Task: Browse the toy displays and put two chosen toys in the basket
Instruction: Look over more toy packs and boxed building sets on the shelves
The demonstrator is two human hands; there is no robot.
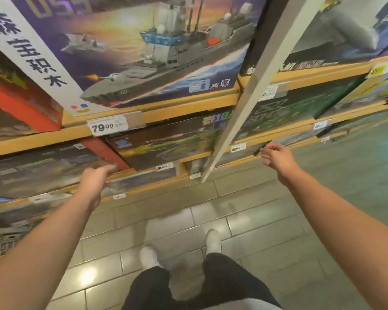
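Warship toy box (143, 48), upper centre, long axis along its shelf (157, 109); left hand (94, 180) and right hand (278, 158), fingers loosely spread, hold nothing below it.

Wooden shelves (157, 113) in tiers beyond both hands, large warship box (143, 48) on the upper tier above the left hand (94, 182), dark boxes (166, 142) just past its fingertips, price tags (106, 125) on the edges, tiled floor (233, 220) below the right hand (278, 159).
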